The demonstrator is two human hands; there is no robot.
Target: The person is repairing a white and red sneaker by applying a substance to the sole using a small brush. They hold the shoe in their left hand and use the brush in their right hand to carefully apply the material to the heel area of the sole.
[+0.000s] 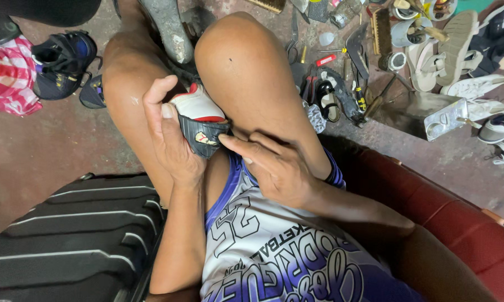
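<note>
With your left hand [170,140] clamped around the shoe [200,120] and right hand [274,165] pinching its edge, a loosened grip risks slippage between your knees.

Shoe [198,120]: smooth white leather, dark textured rubber; suitcase [78,240]: ribbed matt plastic.

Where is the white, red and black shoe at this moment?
In the head view, the shoe sits centre-left, wedged between the person's two knees, cupped by the left hand while the right hand pinches its black edge.
</note>
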